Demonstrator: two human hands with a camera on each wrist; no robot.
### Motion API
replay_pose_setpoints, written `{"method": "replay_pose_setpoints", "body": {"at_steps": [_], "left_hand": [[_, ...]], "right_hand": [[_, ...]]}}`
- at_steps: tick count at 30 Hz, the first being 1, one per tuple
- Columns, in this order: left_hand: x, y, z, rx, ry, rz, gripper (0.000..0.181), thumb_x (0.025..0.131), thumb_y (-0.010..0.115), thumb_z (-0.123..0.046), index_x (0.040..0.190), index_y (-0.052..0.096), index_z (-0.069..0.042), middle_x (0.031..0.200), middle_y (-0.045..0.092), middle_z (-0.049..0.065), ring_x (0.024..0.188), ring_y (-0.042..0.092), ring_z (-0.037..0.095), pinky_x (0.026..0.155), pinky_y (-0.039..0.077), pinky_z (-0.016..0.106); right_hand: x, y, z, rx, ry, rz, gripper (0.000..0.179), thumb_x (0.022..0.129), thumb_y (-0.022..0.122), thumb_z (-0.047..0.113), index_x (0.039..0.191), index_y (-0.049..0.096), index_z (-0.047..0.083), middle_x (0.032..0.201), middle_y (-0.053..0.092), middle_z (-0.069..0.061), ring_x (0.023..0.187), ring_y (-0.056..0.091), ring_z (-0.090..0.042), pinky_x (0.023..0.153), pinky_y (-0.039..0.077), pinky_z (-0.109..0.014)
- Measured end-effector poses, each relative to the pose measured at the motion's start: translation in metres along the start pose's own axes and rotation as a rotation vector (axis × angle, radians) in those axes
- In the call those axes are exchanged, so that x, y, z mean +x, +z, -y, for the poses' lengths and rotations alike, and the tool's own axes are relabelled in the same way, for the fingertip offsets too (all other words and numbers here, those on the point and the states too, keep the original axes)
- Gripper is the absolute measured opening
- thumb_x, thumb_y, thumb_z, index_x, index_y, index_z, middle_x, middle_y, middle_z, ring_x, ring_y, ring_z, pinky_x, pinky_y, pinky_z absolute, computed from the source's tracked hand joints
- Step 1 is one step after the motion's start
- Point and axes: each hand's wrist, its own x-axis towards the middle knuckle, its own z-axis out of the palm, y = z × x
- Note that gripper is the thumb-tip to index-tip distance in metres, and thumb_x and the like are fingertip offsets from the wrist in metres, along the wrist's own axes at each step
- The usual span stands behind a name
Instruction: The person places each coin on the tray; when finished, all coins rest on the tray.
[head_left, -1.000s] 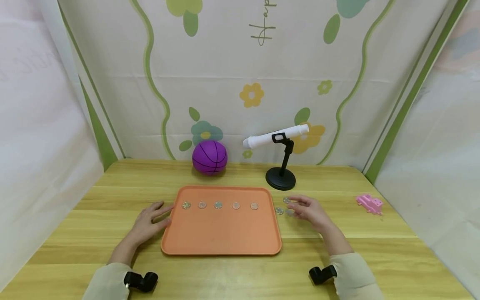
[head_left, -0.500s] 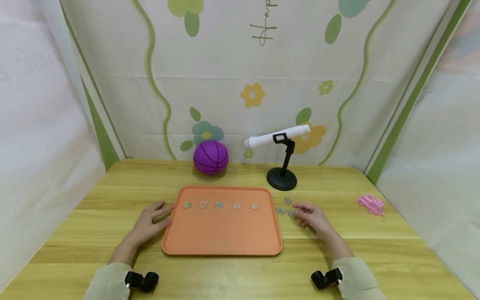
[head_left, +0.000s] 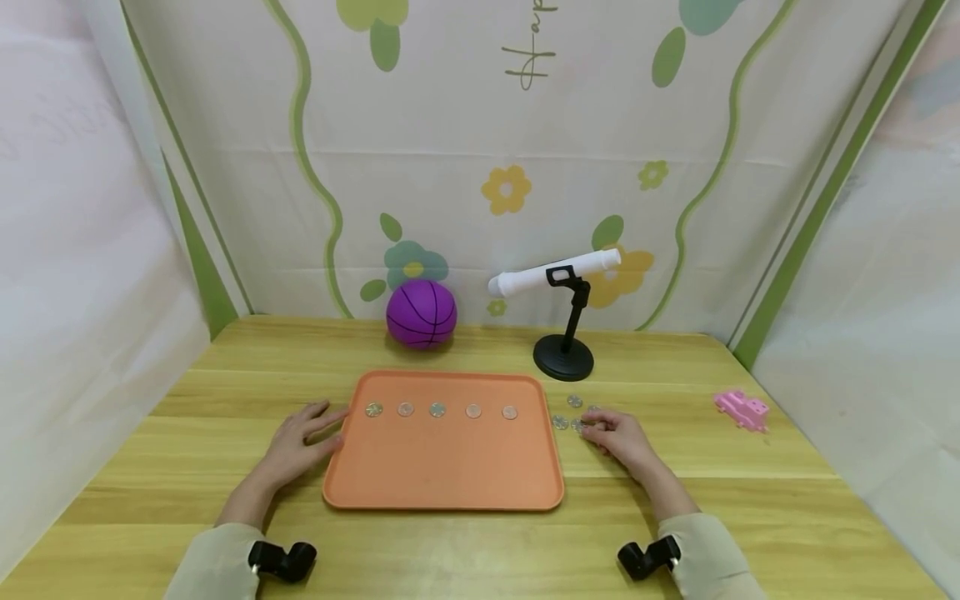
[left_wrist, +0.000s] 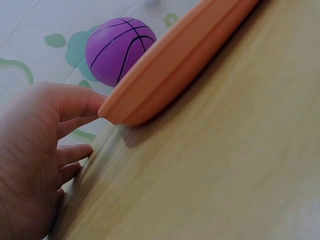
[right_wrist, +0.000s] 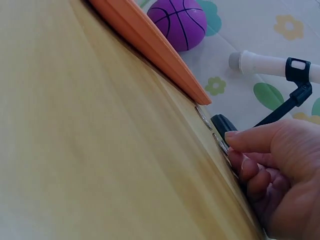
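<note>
We saw the left hand (head_left: 296, 446) with its fingers extended and spread, at least one tip touching the left rim of the rectangular orange tray (head_left: 442, 471), on which five small, round metal coins (head_left: 437, 410) lay in a row. The right hand (head_left: 621, 442) had its fingers curled, thumb and forefinger tips brought together at a small, round, silvery coin (head_left: 578, 425) lying on the light wood-grained table (head_left: 450, 554) just beyond the tray's right edge; whether they pinched it, we could not tell. Compared with half a second earlier, the forefinger had dropped slightly toward this coin — and another silvery coin (head_left: 594, 408) had come partly into view behind the hand. The tray's row was unchanged — hence, we judged, the work had reached this coin without yet lifting it off the table.
</note>
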Motion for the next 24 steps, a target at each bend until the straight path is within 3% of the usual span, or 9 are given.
{"method": "replay_pose_setpoints", "body": {"at_steps": [6,13,20,24], "left_hand": [[0.0,0.0002,-0.0006,0.0,-0.008,0.005,0.046,0.083,0.057,-0.024,0.122,0.05,-0.002,0.13,0.027,0.029,0.119,0.015,0.048,0.091,0.006,0.06],[0.0001,-0.0002,-0.0014,-0.003,-0.008,0.005,0.046,0.083,0.057,-0.023,0.122,0.049,-0.002,0.13,0.027,0.03,0.119,0.014,0.048,0.091,0.005,0.06],[0.0002,-0.0002,0.0,-0.006,-0.007,0.008,0.046,0.083,0.057,-0.024,0.123,0.049,-0.002,0.13,0.026,0.029,0.119,0.014,0.048,0.091,0.004,0.06],[0.0002,-0.0003,-0.0007,-0.003,-0.016,0.01,0.046,0.083,0.057,-0.025,0.123,0.049,-0.002,0.13,0.026,0.029,0.119,0.013,0.048,0.091,0.004,0.06]], "right_hand": [[0.0011,0.004,0.0026,-0.079,0.005,-0.032,0.025,0.076,0.066,0.01,0.096,0.061,-0.003,0.062,0.049,-0.004,0.048,0.042,-0.011,0.044,0.039,-0.024],[0.0039,0.0069,0.0054,-0.223,-0.05,-0.049,0.014,0.075,0.066,0.01,0.085,0.06,0.001,0.06,0.044,-0.001,0.055,0.04,-0.013,0.053,0.034,-0.025],[0.0025,0.008,0.0099,-0.265,-0.033,-0.029,0.013,0.076,0.063,0.008,0.084,0.057,0.0,0.06,0.044,-0.002,0.056,0.04,-0.014,0.053,0.033,-0.027],[0.0012,0.0088,0.0092,-0.305,-0.082,-0.033,0.006,0.075,0.063,0.004,0.079,0.059,0.002,0.064,0.048,-0.001,0.058,0.041,-0.013,0.054,0.035,-0.026]]}}
